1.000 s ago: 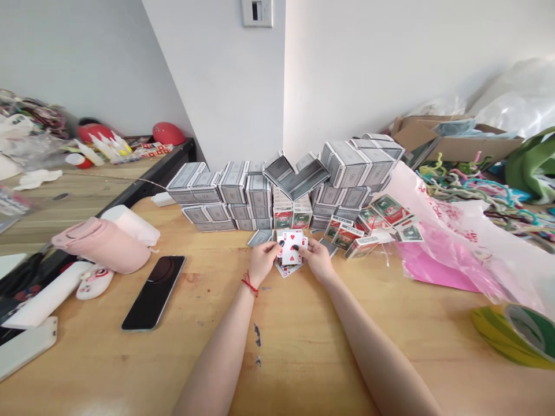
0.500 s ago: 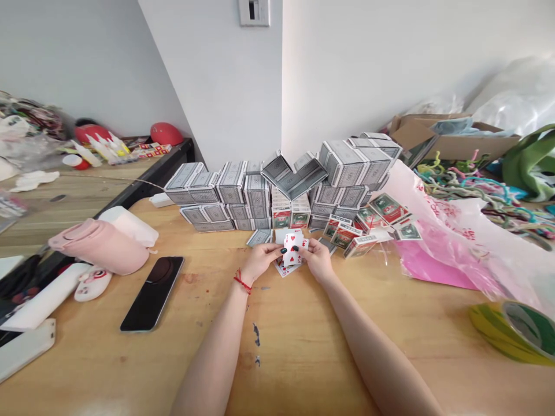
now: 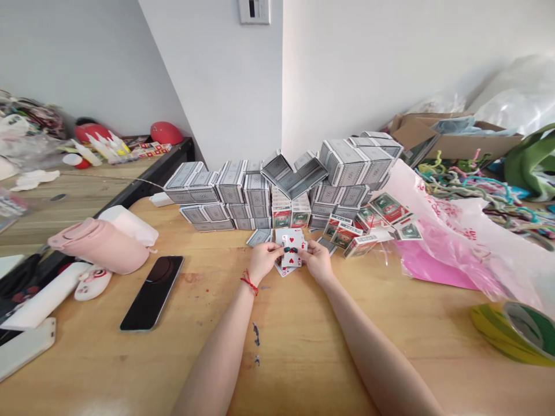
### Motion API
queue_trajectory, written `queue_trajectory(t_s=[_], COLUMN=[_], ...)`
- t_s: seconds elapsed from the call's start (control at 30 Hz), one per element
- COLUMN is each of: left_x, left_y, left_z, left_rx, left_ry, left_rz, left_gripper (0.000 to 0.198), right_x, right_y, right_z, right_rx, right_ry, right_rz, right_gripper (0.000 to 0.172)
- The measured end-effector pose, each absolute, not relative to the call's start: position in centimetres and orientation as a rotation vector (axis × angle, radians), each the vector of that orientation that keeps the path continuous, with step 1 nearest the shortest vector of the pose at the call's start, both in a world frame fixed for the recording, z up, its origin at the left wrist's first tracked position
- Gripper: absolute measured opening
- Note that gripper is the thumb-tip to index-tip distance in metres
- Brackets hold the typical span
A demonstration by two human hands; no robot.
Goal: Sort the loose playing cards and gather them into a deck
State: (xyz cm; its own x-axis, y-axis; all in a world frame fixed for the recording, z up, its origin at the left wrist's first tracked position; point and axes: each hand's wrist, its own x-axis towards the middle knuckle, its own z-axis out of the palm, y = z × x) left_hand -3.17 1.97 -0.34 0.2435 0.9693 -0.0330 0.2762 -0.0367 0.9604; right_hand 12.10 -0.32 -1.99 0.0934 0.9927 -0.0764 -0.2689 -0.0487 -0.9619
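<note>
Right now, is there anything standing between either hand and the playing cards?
Nothing visible: the left hand and right hand both pinch the playing cards at their sides. Grey-patterned blocks stand beyond them, not between.

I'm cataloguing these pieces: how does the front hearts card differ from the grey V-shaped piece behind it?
The front card shows red hearts on white; the V-shaped piece, grey patterning.
The front card looks flat; the V-shaped piece has two angled arms.
The left hand and right hand hold the front card; neither touches the V-shaped piece.
Both look like card.
</note>
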Motion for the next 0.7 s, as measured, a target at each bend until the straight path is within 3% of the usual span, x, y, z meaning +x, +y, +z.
queue_trajectory(t_s=[0.43, 0.7], left_x=[-0.8, -0.5], left_y=[0.5, 0.2], left_z=[-0.5, -0.7], left_rx=[1.865, 2.048], left_ry=[1.690, 1.847], left_rz=[0.951, 0.842], left_gripper=[0.020, 0.042], right_x=[11.7, 11.8], right_y=[-0.2, -0.4], right_z=[-1.9, -1.4], right_rx=[-1.099, -1.073], right_ry=[-0.877, -0.889], right_rz=[1.318, 1.366], right_gripper=[0.028, 0.028])
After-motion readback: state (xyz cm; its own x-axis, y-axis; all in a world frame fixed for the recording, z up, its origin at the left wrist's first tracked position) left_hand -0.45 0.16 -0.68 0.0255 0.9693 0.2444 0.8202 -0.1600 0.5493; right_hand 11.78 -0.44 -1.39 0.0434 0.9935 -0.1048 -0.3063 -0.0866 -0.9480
